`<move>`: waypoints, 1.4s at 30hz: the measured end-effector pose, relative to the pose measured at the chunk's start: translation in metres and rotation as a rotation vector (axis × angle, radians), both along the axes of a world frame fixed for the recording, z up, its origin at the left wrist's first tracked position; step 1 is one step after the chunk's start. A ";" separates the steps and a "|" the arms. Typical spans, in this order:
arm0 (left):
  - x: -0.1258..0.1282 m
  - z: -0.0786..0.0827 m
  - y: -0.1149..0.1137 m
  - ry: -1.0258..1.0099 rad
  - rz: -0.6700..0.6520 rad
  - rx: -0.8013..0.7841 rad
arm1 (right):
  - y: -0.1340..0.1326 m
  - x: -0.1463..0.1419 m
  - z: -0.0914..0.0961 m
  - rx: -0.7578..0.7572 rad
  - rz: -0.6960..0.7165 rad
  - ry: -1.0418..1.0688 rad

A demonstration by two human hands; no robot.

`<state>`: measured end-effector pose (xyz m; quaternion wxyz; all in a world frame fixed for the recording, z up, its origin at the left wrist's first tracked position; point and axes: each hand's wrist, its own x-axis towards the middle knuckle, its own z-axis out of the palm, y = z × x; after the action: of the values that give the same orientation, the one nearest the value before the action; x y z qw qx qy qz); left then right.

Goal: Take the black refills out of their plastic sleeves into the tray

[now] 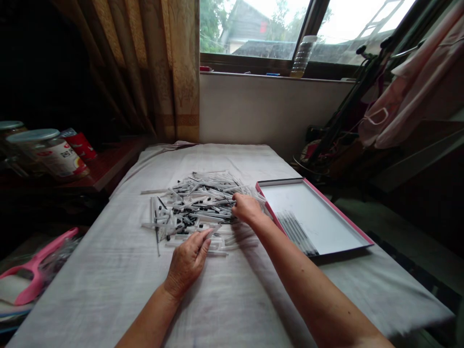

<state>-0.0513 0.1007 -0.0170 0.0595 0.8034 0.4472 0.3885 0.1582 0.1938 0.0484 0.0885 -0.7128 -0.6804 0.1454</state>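
Translucent plastic fills the centre of the head camera's view, where a loose heap of slim tubes (205, 208) spreads over a cloth-covered table (224, 309), small black stubs (186, 221) scattered among them. Taking the heap as a clock face with 12 toward the wall, the person's left hand (188, 261) works at 6 o'clock, thumb and fingers pinching a pale, slender piece (214, 230). At 3 o'clock the right hand (248, 208) reaches in with fingers curled at the heap's edge; whether they have closed on anything cannot be told. The step in hand appears to be picking single parts from the tangle, and the next move seems to call for a light fingertip pinch, since crossed, round-sided pieces could roll or drag their neighbours. Farther out at 3 o'clock lies a shallow tray (326, 212), white and flat inside with a pink rim, a tidy row of similar straight pieces (295, 232) ranged side by side on its 8 o'clock side. Beneath it all, the pale fabric looks soft and creased. Glass-like lidded jars (60, 157) stand at 10 o'clock, while a brown patterned curtain (184, 72) hangs in heavy folds at 11.
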 end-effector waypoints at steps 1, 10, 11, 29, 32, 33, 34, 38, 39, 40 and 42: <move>0.000 0.000 0.000 -0.005 -0.001 -0.007 | 0.000 0.003 0.001 -0.014 0.008 0.035; 0.004 0.003 -0.004 -0.079 -0.029 -0.125 | -0.062 0.005 -0.014 -0.084 -0.062 1.196; 0.005 0.003 -0.005 -0.080 -0.032 -0.128 | -0.069 0.002 -0.016 -0.070 -0.098 1.310; 0.005 0.008 -0.006 -0.170 0.033 -0.141 | -0.076 -0.048 -0.006 0.025 0.138 1.337; 0.004 0.011 -0.005 -0.197 0.099 -0.137 | -0.074 -0.062 -0.004 0.110 0.201 1.246; 0.003 0.012 -0.004 -0.209 0.107 -0.146 | -0.074 -0.065 -0.004 0.148 0.213 1.202; 0.003 0.014 -0.004 -0.225 0.110 -0.155 | -0.073 -0.066 -0.004 0.179 0.223 1.163; 0.002 0.017 -0.005 -0.287 0.111 -0.202 | -0.071 -0.048 -0.006 0.260 0.245 0.990; 0.002 0.017 -0.005 -0.298 0.112 -0.209 | -0.070 -0.038 -0.008 0.290 0.240 0.907; 0.001 0.017 -0.005 -0.305 0.114 -0.209 | -0.068 -0.025 -0.010 0.337 0.229 0.801; 0.000 0.014 -0.004 -0.302 0.126 -0.197 | -0.065 0.002 -0.016 0.418 0.154 0.627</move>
<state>-0.0516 0.0965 -0.0027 0.1799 0.6968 0.5185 0.4618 0.1602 0.1289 0.0324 0.4243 -0.5472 -0.6869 0.2207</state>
